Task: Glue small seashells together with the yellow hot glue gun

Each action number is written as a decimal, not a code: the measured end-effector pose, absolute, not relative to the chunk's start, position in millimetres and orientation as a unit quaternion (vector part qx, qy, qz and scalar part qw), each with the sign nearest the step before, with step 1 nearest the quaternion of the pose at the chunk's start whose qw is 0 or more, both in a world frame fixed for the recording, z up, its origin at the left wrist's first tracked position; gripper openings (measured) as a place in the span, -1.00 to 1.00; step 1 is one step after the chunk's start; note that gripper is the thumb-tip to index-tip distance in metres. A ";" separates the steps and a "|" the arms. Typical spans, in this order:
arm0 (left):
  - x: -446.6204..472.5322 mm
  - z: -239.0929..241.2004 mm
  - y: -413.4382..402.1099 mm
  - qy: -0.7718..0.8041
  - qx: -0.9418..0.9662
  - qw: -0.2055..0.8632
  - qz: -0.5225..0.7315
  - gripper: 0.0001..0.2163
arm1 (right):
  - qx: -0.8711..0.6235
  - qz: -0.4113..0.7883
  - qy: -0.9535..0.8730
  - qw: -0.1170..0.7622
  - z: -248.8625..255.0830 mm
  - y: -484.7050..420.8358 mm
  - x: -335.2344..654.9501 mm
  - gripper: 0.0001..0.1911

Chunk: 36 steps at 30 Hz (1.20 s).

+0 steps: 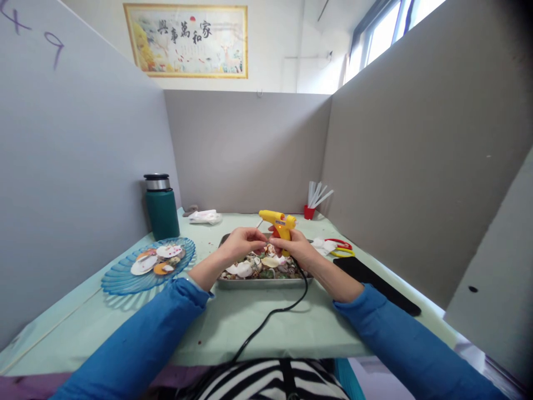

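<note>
A yellow hot glue gun (pixel 272 215) is gripped by my right hand (pixel 297 246), its nozzle facing left and its black cord (pixel 270 314) trailing down over the table edge. My left hand (pixel 245 243) is closed in a pinch, its fingertips close to those of my right hand; whatever it holds is too small or hidden to name. Both hands are above a metal tray (pixel 262 284) filled with seashells (pixel 268 265) of mixed sizes and colours. My wrists and fingers hide part of the tray.
On the left, a blue fluted plate (pixel 125 279) bears several shells (pixel 145 264), with a green bottle (pixel 162 214) behind. Glue sticks (pixel 317 194) stand in a red cup (pixel 308 212). Scissors with red and yellow handles (pixel 342 251) and a black flat object (pixel 377 284) lie right. Grey partitions (pixel 250 150) surround the table.
</note>
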<state>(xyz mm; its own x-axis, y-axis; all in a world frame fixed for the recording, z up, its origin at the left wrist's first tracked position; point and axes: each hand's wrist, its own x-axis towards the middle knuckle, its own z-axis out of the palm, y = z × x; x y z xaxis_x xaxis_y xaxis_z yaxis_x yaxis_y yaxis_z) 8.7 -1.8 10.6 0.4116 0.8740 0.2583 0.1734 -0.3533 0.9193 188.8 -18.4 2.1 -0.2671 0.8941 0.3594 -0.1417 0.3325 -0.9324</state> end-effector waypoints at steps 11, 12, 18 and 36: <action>8.7 12.4 -6.7 0.369 0.678 0.482 0.415 -0.74 | -0.298 0.500 -0.585 0.564 0.0 -14.9 191.1 -0.57; 9.4 11.0 -5.8 0.369 0.677 0.482 0.416 -0.74 | -0.298 0.503 -0.584 0.563 0.6 -15.7 190.8 -0.56; 10.3 6.4 -4.9 0.375 0.672 0.484 0.417 -0.74 | -0.285 0.505 -0.599 0.552 0.1 -16.5 191.0 -0.59; 0.5 13.6 -9.9 0.391 0.621 0.497 0.463 -0.70 | -0.347 0.372 -0.666 0.545 -0.8 -4.1 203.0 -0.70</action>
